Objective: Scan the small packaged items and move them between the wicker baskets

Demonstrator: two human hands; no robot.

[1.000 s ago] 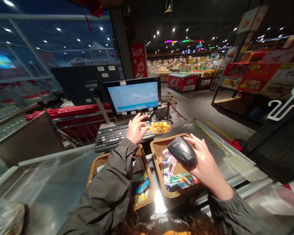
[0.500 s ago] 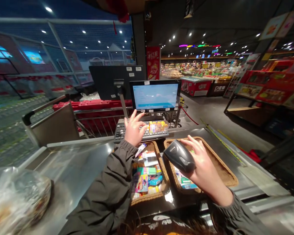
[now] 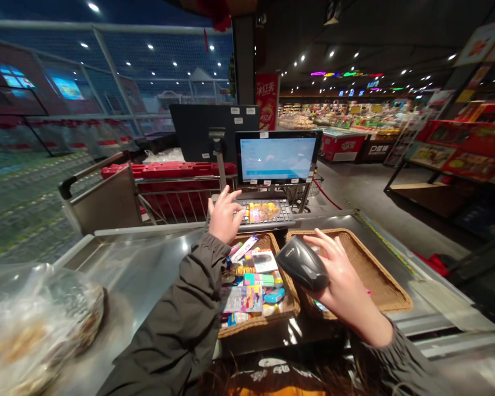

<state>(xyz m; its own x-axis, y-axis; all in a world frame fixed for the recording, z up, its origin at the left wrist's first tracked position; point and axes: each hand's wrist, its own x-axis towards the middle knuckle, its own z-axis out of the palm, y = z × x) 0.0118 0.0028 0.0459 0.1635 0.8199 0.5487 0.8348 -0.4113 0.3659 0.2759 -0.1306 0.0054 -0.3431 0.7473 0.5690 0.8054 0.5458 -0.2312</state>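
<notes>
My right hand [image 3: 341,278] grips a dark handheld barcode scanner [image 3: 302,263] above a wicker basket [image 3: 371,272]. My left hand [image 3: 224,215] hovers with fingers spread over the left end of the black keyboard [image 3: 278,212], below a lit touchscreen monitor [image 3: 277,158]. A clear pack of yellow and orange sweets [image 3: 263,209] lies on the keyboard just right of my left hand. Between my arms a second wicker basket [image 3: 272,319] holds several small colourful packets.
A steel checkout counter [image 3: 140,264] spreads to the left, where a clear plastic bag of goods [image 3: 33,324] lies. Behind the counter stand red shopping trolleys [image 3: 169,181]. A shop aisle [image 3: 367,192] with display shelves [image 3: 470,148] runs off to the right.
The view has swung left, bringing the plastic bag and more counter into sight. My left hand has stayed at the keyboard and its fingers have spread. The right hand keeps hold of the scanner.
</notes>
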